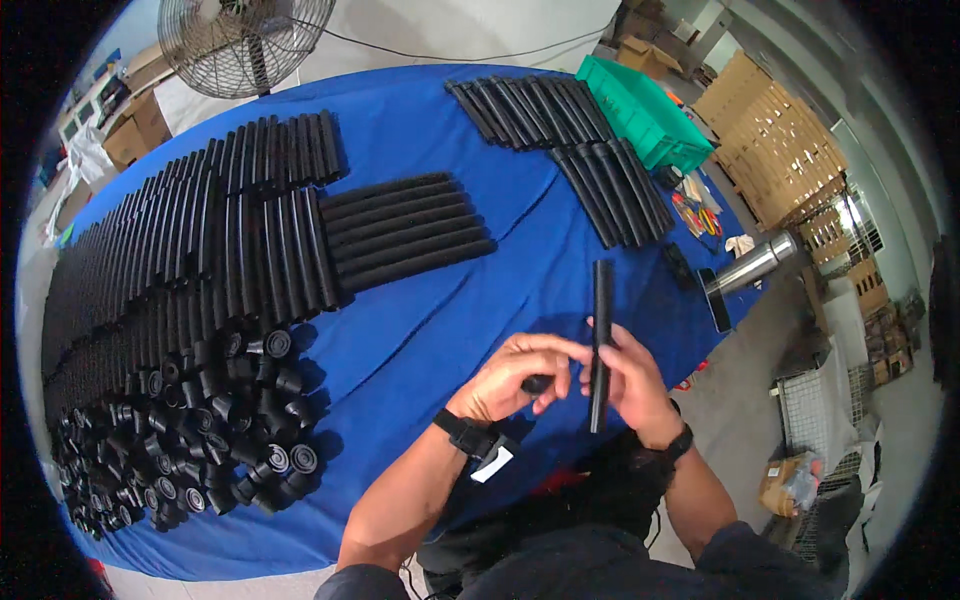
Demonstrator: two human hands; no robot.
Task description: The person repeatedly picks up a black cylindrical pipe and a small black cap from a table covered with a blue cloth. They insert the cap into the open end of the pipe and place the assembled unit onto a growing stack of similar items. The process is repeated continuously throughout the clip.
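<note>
In front of me my right hand (640,388) grips a short black tube (600,335), which stands nearly lengthwise to my body. Beside it my left hand (512,368) is curled around a small black cap (537,384), with the index finger stretched toward the tube and touching or almost touching it. To the left lies a large heap of loose black caps (215,425), some showing ringed round ends. Behind that heap, long rows of black tubes (180,240) are stacked, with several tubes (410,235) lying crosswise at their right end.
The blue cloth (450,330) covers the table. More black tubes (540,108) lie at the far right, by a green crate (645,115). A steel flask (755,262) and a phone (714,300) are at the right edge. A fan (245,45) stands behind the table.
</note>
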